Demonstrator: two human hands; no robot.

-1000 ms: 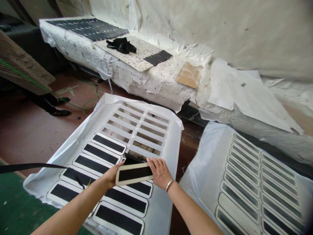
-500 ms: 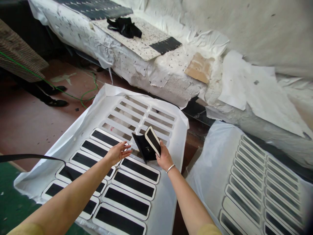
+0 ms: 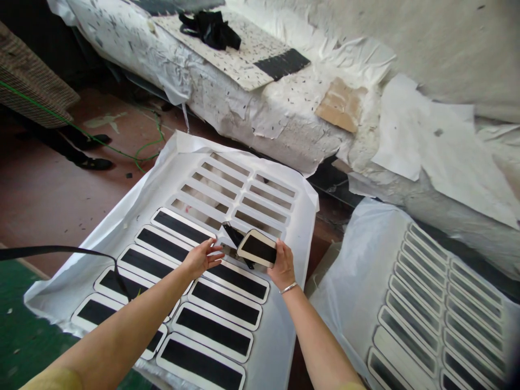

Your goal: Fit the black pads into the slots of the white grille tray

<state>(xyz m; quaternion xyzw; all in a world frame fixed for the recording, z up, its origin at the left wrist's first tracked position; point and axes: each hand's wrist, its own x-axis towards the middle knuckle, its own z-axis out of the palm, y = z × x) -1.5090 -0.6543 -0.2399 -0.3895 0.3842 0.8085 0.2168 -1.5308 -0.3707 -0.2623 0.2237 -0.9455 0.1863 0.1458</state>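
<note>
Pale-rimmed panel in our right hand, left hand free

We hold a pale-rimmed panel [image 3: 258, 249] near the centre of the frame, tilted above the white board [image 3: 280, 330]. Our right hand [image 3: 282, 265] pinches it by its right end, the fingers close together along the edge; a silver bracelet [image 3: 288, 288] circles that wrist. Just behind the panel, a thin dark piece [image 3: 233, 234] sticks up to the left; we cannot tell whether the two are joined.

Our left hand [image 3: 202, 258] is just left of them, fingers loosely spread with nothing visible between them, over the laid panels [image 3: 201, 360]. These, white-rimmed with black middles, fill the lower part of the board in two columns. Toward its top, open slots [image 3: 266, 208] show through. A black strap [image 3: 60, 250] comes in from the left edge of the frame.

At lower right we see a second board [image 3: 349, 271] with two more columns of panels. Across the top runs a white-covered bench [image 3: 239, 130] bearing a black cloth [image 3: 213, 31] and brown cardboard [image 3: 341, 103]. At upper left, a person [image 3: 32, 76] stands behind a green cord [image 3: 40, 103].
</note>
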